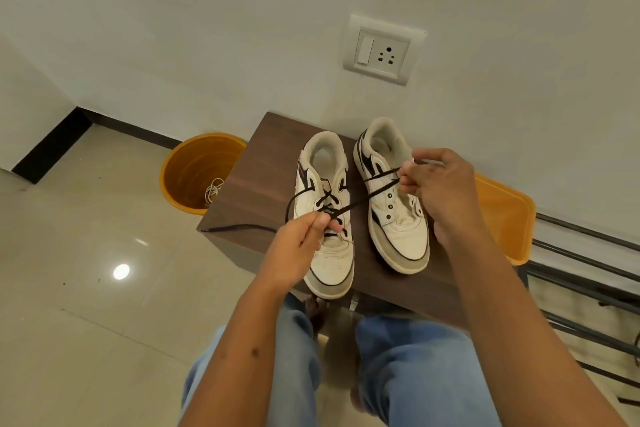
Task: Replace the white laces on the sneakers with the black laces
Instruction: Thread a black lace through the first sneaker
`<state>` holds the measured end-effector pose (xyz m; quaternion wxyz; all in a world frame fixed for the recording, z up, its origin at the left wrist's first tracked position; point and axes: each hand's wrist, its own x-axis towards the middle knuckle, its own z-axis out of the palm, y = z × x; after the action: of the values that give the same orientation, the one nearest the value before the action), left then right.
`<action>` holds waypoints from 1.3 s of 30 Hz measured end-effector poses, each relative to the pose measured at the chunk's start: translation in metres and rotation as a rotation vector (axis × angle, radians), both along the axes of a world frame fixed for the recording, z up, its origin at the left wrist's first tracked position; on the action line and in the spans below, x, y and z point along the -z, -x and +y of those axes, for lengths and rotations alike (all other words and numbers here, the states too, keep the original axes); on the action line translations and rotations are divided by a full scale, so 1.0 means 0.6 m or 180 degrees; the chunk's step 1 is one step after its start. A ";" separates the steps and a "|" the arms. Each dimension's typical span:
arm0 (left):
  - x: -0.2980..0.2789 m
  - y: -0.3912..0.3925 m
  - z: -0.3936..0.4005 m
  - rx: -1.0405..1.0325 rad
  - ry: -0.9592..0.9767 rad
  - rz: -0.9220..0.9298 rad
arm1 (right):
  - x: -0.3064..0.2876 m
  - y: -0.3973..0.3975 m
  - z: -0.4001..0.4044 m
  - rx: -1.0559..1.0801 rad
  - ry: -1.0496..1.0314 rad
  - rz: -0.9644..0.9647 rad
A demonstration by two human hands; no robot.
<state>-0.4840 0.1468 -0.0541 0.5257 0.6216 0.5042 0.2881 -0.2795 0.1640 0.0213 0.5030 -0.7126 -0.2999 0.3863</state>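
Standing side by side on brown table (263,163), toes near front edge: left sneaker (329,218), partly laced, and right sneaker (394,204), eyelets bare. Pinching black lace (367,194) taut — left hand (304,246) and right hand (440,191), fingers closed on it. Lying in orange bucket (194,166) left of table — white laces (214,190).

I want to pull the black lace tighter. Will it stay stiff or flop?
Likely floppy: the black lace runs straight only where it is stretched between the left hand and right hand. Its free end curves limp over the table.
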 end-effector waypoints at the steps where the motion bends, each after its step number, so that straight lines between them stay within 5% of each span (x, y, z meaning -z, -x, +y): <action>1: 0.000 0.003 0.001 -0.0055 -0.0051 0.0171 | 0.013 -0.012 -0.001 0.0062 0.0128 -0.0124; 5: 0.009 0.002 0.006 -0.0148 -0.0355 0.0631 | 0.059 -0.020 -0.019 -0.0482 0.0273 -0.1855; 10: 0.021 -0.019 0.027 -0.0043 -0.0835 0.0718 | 0.090 0.053 -0.039 -0.1982 0.0051 -0.1100; 14: 0.020 -0.033 0.045 -0.0074 -0.0922 0.0683 | 0.124 0.081 -0.043 -0.1414 -0.0194 -0.0764; 21: 0.034 -0.047 0.093 -0.1670 -0.0733 0.1426 | 0.153 0.071 -0.027 -0.0785 -0.0461 -0.1614; 31: 0.029 -0.031 0.100 -0.2061 0.0696 -0.0295 | 0.159 0.097 0.057 -0.1130 -0.0880 -0.2627; 39: 0.027 -0.023 0.100 -0.1992 0.1035 -0.0637 | 0.158 0.114 0.074 -0.1443 -0.0664 -0.3163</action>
<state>-0.4702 0.2070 -0.0706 0.5508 0.3143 0.6552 0.4106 -0.3478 0.2082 -0.0737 0.2732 -0.6730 -0.6837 0.0705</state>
